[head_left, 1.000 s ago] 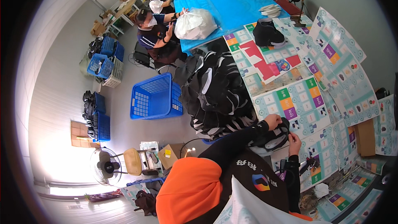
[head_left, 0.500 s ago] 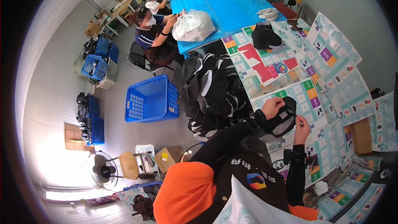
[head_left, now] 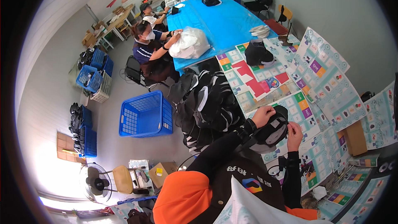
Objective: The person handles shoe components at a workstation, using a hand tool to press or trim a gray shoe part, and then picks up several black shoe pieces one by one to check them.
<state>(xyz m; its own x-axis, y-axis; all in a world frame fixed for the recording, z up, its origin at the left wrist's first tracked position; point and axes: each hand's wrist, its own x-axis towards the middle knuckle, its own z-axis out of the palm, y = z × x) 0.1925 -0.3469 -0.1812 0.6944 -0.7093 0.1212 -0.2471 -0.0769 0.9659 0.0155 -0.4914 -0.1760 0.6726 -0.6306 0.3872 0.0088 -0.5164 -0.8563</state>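
Note:
A black cap (head_left: 271, 129) with a grey lining is held between both hands above the paper-covered table, its hollow side turned toward me. My left hand (head_left: 263, 116) grips the cap's far left edge, with the fingers closed. My right hand (head_left: 294, 136) pinches its right edge between thumb and fingers. A greyish flap shows below the cap near my left sleeve. Farther along the table stands another black cap (head_left: 258, 54) with a pale edge. Left of my hands rises a large pile of black caps (head_left: 207, 103) with grey and white edges.
A blue crate (head_left: 145, 130) stands on the floor left of the pile. Beyond the printed sheets (head_left: 319, 72) is a blue-covered table (head_left: 224, 20), bearing a white plastic bag (head_left: 190, 43) handled by a seated co-worker. A fan (head_left: 97, 181) and stool stand lower left.
The whole view has shifted slightly, showing more of the far end. The cap in my hands is tilted differently, and its greyish flap shows more. Both hands still hold its edge.

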